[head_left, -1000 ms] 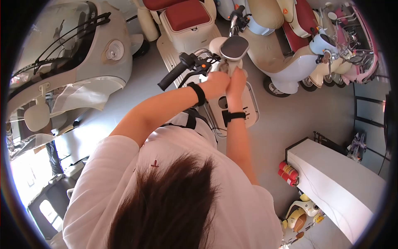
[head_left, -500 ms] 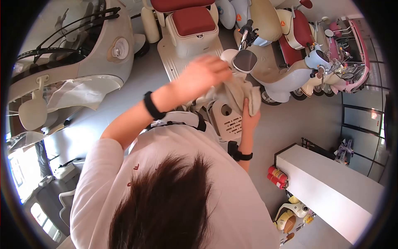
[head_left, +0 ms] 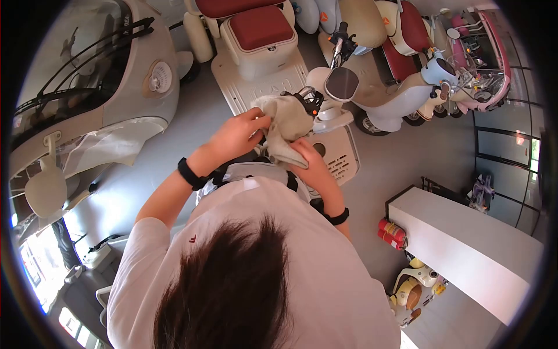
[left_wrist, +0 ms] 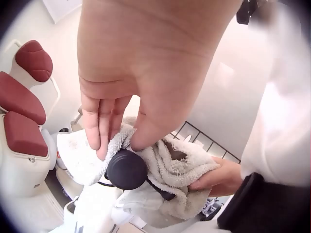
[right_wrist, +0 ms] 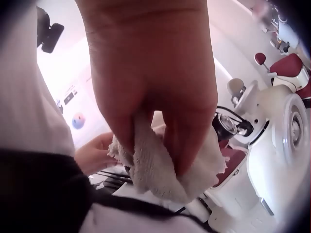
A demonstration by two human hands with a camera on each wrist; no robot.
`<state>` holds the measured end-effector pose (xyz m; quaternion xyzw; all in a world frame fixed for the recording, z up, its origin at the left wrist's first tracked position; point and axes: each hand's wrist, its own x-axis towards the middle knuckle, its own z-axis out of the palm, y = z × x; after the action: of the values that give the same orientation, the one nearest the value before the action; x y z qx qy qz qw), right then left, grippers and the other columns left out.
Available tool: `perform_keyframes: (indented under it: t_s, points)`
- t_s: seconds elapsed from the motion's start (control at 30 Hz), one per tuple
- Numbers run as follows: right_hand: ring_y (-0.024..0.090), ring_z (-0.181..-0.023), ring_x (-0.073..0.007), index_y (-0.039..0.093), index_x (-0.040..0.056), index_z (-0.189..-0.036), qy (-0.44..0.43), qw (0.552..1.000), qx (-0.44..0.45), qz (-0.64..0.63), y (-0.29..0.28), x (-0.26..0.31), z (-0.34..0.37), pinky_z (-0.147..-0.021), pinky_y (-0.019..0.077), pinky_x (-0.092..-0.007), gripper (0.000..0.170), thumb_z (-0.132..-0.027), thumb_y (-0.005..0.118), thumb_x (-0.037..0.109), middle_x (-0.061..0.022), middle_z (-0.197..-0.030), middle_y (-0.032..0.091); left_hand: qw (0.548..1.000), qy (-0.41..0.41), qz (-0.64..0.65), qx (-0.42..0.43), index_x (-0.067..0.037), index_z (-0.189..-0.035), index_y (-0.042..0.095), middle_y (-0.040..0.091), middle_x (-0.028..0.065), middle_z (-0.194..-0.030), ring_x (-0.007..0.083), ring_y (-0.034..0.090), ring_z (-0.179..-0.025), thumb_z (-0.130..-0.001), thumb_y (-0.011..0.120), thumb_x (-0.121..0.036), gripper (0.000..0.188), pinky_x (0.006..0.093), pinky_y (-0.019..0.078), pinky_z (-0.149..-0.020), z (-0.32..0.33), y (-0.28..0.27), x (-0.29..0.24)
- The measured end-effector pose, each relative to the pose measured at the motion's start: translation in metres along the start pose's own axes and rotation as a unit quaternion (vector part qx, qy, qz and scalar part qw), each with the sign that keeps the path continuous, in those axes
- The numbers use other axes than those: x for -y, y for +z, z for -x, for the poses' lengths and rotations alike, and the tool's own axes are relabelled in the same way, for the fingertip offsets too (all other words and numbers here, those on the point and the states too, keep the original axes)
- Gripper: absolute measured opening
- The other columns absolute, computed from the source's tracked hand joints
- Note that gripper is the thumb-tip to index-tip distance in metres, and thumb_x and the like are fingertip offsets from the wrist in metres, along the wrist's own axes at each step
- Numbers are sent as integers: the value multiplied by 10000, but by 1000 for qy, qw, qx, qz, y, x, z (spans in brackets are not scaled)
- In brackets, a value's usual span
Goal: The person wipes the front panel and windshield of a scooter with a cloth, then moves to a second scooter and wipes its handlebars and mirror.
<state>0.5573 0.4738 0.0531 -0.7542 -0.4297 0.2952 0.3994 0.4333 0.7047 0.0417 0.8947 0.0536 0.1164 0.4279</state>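
Observation:
A beige terry cloth (head_left: 286, 116) is draped over the left handlebar of a cream scooter, covering most of its grip. The black end of that handlebar grip (left_wrist: 126, 170) pokes out of the folds in the left wrist view. My left hand (head_left: 235, 136) pinches one side of the cloth between thumb and fingers, right beside the grip end. On the other side, nearer my body, my right hand (head_left: 308, 164) pinches a fold, which shows between thumb and fingers in the right wrist view. Past the cloth are the brake lever mount and a dark rounded panel (head_left: 342, 84).
The scooter's slotted beige footboard (head_left: 337, 154) lies below the handlebar. Ahead stands a vehicle with a red seat (head_left: 261, 28); several scooters (head_left: 401, 104) line the right. A grey vehicle (head_left: 133, 75) is at left, a white counter (head_left: 465, 244) and red fire extinguishers (head_left: 392, 232) at right.
Both hands were together near the handlebar's middle, then drew apart with the cloth opening between them. Now they have moved left, and the cloth lies over the left handlebar grip.

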Motion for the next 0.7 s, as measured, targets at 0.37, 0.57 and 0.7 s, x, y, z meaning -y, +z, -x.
perform_keyframes:
  t_s: [0.37,0.57,0.7]
  points:
    - [615,-1275,-353,403,-3,-1519,78,991,-105,16,8,-16,-22,-1065,483,-413,744,-909,769,215,-243,-1403,592,996,37,-26,-79,-71,-1230,622,605,185,-1199,417,665,-1035,-889,656,-55,343,466,574,-829,-35,40,7]
    - [638,-1228,-361,490,-21,-1456,47,995,-75,38,1,-18,-19,-1042,500,-412,707,-877,794,247,-224,-1367,622,996,64,0,-64,-33,-1121,666,616,171,-1063,398,651,-930,-832,667,-50,289,461,559,-811,-43,30,26]
    - [636,-1192,-389,560,-37,-1378,44,997,15,62,-5,3,-17,-1027,501,-406,649,-834,808,216,-208,-1332,633,999,46,5,-2,-25,-1034,672,619,159,-1017,384,643,-915,-822,677,-56,215,451,555,-794,-21,4,7]
